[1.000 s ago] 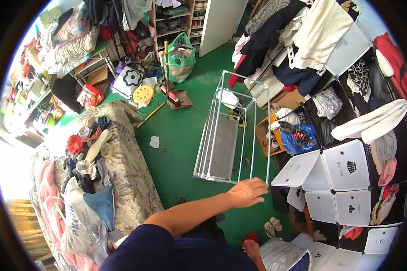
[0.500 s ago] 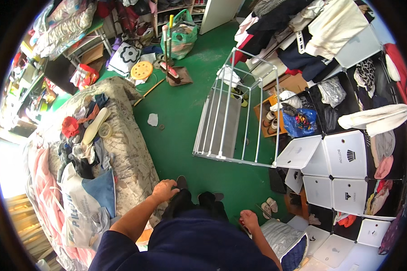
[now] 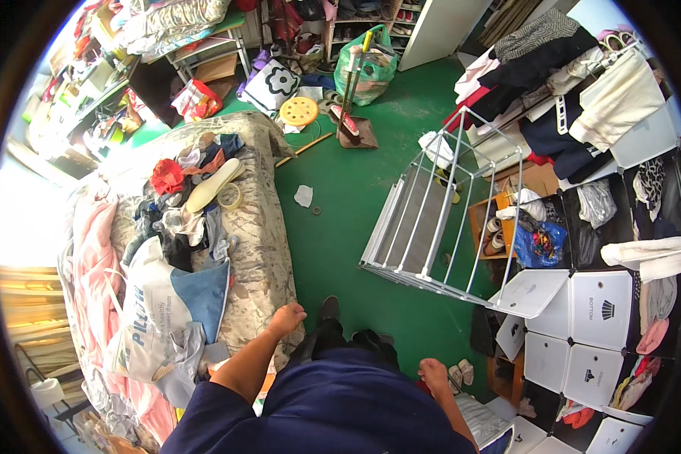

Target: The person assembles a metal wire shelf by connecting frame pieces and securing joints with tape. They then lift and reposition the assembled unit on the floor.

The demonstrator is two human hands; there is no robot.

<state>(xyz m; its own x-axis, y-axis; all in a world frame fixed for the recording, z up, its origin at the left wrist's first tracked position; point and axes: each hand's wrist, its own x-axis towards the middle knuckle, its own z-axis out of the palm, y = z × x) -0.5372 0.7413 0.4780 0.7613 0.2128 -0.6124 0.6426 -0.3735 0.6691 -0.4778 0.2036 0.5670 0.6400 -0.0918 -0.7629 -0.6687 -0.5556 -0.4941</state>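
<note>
My left hand (image 3: 287,321) hangs beside the bed's edge, its fingers loosely curled with nothing visible in them. On the other side of my body, my right hand (image 3: 433,374) is closed; a small dark reddish thing shows just beside it, and whether the fingers hold it is hidden. Nearest to that hand are a pair of pale shoes (image 3: 461,374) on the floor and a grey quilted storage bag (image 3: 483,415). The bed (image 3: 268,250) carries a heap of clothes, a white and blue pillow bag (image 3: 155,318), a pale insole (image 3: 213,186) and a tape roll (image 3: 231,198).
A grey metal rack frame (image 3: 424,234) stands on the green floor ahead. White-doored cube cabinets (image 3: 601,306) and hanging clothes line the right side. Farther off are a dustpan (image 3: 354,133), a yellow round stool top (image 3: 299,111), a stick (image 3: 303,150) and a green bag (image 3: 371,72).
The view has swung left, so the room sits farther right and lower in the picture. My left hand's fingers have curled in more; my right hand stays low at my side.
</note>
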